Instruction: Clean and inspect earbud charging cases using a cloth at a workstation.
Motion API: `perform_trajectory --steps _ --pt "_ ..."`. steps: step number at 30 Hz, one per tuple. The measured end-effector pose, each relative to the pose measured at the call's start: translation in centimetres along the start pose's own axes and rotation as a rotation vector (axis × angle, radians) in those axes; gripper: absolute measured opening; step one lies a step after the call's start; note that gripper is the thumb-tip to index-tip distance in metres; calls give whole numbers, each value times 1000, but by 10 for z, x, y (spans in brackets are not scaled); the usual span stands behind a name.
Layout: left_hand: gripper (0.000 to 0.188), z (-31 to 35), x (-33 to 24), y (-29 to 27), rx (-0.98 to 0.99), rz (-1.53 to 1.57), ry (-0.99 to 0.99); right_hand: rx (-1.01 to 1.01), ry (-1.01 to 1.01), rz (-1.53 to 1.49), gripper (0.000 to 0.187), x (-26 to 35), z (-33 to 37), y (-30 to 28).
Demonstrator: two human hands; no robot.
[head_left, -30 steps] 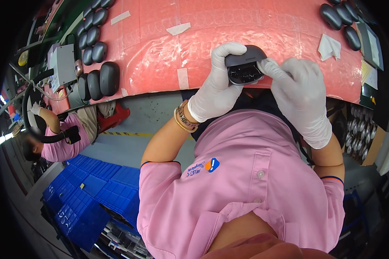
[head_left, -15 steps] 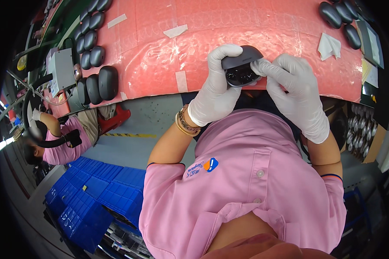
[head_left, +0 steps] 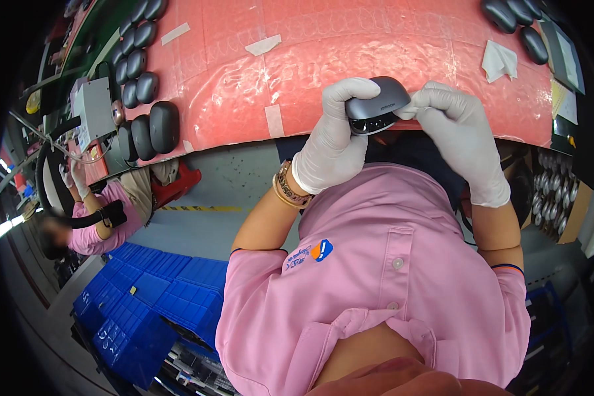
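Red table (head_left: 336, 39) behind the dark case (head_left: 386, 96), left hand (head_left: 333, 135) gripping it, right hand (head_left: 457, 125) pinching something unclear at its right edge, so a loosened left grip might drop it.

case (head_left: 383, 99) btwn hands (head_left: 331, 142), cloth (head_left: 499, 61) on tbl (head_left: 350, 39) R

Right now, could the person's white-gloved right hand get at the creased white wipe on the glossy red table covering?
Probably yes: only the covering apparently lies between the right hand and the wipe, though the hand would first leave the rounded dark-grey case.
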State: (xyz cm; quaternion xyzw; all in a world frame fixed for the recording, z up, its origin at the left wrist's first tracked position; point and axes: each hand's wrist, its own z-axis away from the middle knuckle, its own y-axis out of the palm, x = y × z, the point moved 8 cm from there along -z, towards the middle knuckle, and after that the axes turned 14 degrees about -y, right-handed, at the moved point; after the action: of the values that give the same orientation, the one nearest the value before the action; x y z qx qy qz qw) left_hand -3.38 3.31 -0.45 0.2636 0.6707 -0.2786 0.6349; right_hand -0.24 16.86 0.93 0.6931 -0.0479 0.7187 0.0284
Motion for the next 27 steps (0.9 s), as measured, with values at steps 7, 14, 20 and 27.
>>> perform_trajectory --steps 7,14,20,27 --pt "83 -5 2 -6 83 480 -290 -205 -166 -31 29 13 3 -5" --pt "86 -6 7 -13 -37 294 -366 113 -635 1191 55 47 13 50" --pt "85 -5 13 -14 -68 236 -407 110 -610 918 50 51 12 48" --pt "81 -2 7 -7 -39 173 -144 87 -526 530 45 34 23 48"
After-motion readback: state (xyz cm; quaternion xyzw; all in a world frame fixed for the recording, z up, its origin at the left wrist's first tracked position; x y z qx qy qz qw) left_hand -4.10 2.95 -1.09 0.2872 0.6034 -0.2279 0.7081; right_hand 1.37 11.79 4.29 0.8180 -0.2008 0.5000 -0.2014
